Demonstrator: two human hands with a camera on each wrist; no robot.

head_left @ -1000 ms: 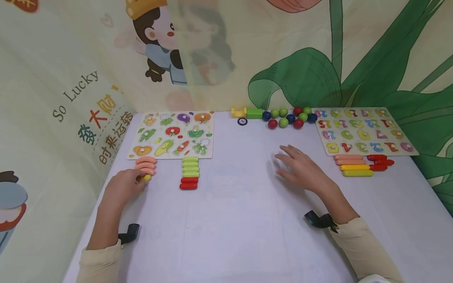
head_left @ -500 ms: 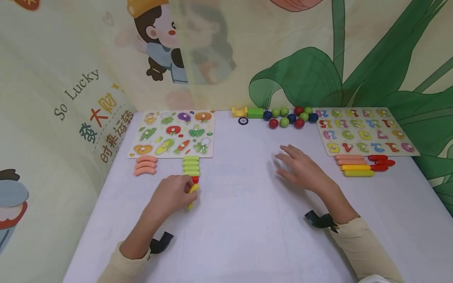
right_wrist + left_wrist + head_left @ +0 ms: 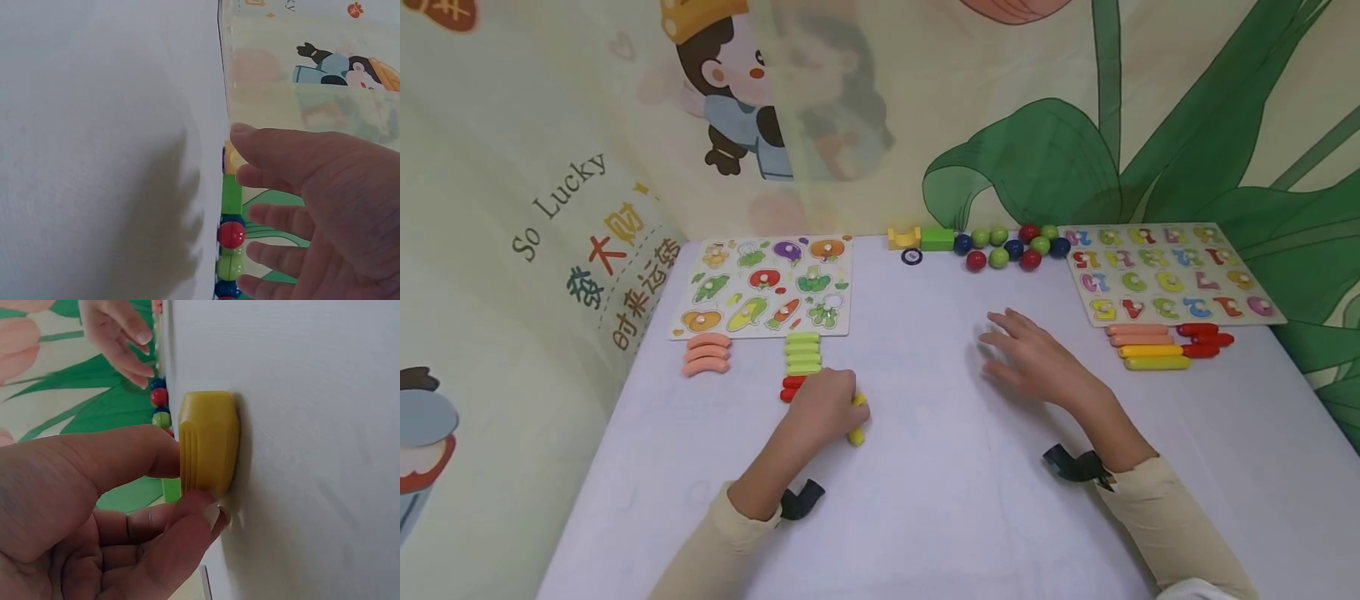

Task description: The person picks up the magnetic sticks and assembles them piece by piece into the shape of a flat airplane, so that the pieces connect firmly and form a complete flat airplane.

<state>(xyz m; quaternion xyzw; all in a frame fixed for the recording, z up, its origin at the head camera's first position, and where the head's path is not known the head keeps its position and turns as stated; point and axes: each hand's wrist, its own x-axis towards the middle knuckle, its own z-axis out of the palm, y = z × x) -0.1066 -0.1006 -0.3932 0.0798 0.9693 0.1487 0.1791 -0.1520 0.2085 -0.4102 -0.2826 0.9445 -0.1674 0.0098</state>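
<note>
Shifted past red pieces [image 3: 792, 382], the yellow piece [image 3: 210, 437] is pinched by the left hand [image 3: 826, 406], right hand [image 3: 1036, 358] spread.

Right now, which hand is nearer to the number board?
Right. The right hand is left of and in front of the number board; the left hand is farther left.

One second ago, the left grip [image 3: 822, 410] was beside the pink pieces [image 3: 707, 353]; half a second ago, it was at the red pieces [image 3: 790, 395]. Now it has come further to the right, and the yellow piece [image 3: 857, 436] has moved with it, past the red pieces.
</note>
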